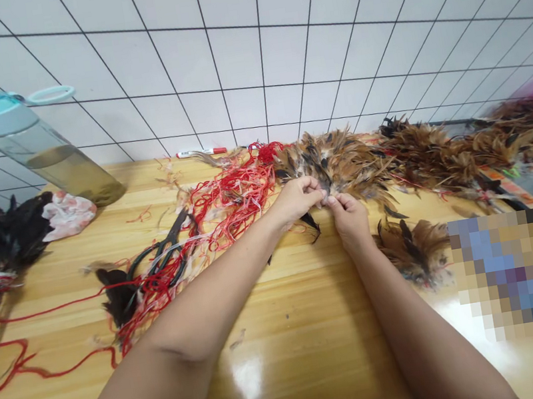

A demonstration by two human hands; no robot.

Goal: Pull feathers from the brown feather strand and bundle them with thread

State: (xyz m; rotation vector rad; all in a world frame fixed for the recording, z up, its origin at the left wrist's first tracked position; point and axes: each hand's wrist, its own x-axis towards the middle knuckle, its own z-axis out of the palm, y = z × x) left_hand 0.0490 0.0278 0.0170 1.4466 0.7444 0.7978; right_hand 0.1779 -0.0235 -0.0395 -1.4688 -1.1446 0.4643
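Observation:
My left hand (302, 196) is closed in a pinch at the near edge of a fan of brown and black feathers (341, 157). Right beside it, my right hand (350, 214) pinches at the same spot, thumb and forefinger together. Between the fingertips shows a small pale bit at the base of the feathers; its detail is too small to make out. A dark feather (309, 223) hangs just below the left fingers. To the left lies a tangle of red and white strings (235, 194).
Black-handled scissors (161, 253) lie partly under the strings. A bottle (56, 152), crumpled tissue (69, 214) and a stick with black feathers (3, 231) are at left. A marker (201, 152) rests by the tiled wall. More feather bundles (451, 153) lie right; one area is pixelated.

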